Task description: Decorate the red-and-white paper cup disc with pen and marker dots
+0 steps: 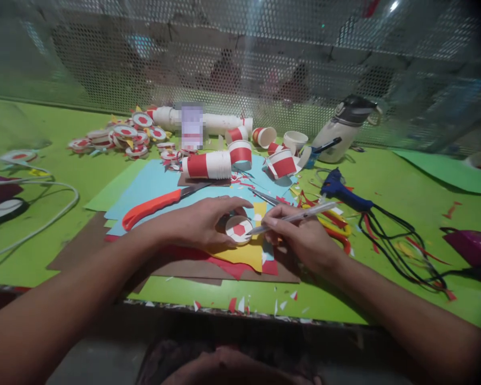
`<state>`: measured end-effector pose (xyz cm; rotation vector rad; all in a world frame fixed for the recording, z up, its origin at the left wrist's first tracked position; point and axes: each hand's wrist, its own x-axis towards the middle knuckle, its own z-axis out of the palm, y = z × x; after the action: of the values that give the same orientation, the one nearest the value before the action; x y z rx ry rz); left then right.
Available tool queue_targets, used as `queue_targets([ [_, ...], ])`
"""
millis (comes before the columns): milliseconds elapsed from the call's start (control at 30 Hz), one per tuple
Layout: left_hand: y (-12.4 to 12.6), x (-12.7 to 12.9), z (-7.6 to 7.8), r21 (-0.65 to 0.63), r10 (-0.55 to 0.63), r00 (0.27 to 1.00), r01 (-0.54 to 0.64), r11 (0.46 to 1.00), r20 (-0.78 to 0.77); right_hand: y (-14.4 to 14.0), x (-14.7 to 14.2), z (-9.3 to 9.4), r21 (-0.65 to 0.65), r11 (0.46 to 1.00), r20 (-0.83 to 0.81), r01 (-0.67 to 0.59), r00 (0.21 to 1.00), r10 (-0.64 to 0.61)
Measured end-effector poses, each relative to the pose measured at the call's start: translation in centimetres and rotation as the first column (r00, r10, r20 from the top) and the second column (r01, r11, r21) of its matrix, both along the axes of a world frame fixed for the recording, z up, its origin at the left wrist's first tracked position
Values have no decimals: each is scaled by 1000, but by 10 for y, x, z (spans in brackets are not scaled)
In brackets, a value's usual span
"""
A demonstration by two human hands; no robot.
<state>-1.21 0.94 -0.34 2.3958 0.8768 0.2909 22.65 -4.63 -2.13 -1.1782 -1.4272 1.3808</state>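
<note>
My left hand (202, 220) grips a small round white paper cup base (239, 229) with a red patch in its middle, held on a yellow paper sheet (246, 255). My right hand (302, 239) holds a clear pen (300, 216), its tip touching the right edge of the round piece. Both hands rest on a stack of coloured paper (152, 187) at the front of the green table (388, 176).
An orange-handled cutter (156, 204) lies left of my hands. Red-and-white paper cups (208, 164) stand behind, with a pile of finished round pieces (124, 136) at back left. A blue glue gun (342, 191), scissors (336, 227), a bottle (344, 131) and cables (401, 240) lie right.
</note>
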Motion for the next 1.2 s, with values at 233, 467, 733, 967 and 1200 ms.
queue_targets([
  [233, 2, -1, -2, 3, -32, 999, 32, 999, 3, -1, -4, 4, 20, 1000, 43, -6, 999, 5],
  [467, 0, 0, 1, -1, -37, 999, 37, 999, 5, -2, -6, 6, 30, 999, 93, -18, 996, 16],
  [733, 0, 1, 2, 21, -36, 999, 36, 999, -10, -2, -6, 8, 33, 999, 138, -19, 990, 14],
  [967, 1, -2, -2, 31, -44, 999, 44, 999, 1, -1, -6, 7, 54, 998, 153, -19, 988, 10],
  [1200, 0, 0, 0, 30, -40, 999, 40, 999, 1, -1, -7, 6, 62, 998, 160, -20, 987, 10],
])
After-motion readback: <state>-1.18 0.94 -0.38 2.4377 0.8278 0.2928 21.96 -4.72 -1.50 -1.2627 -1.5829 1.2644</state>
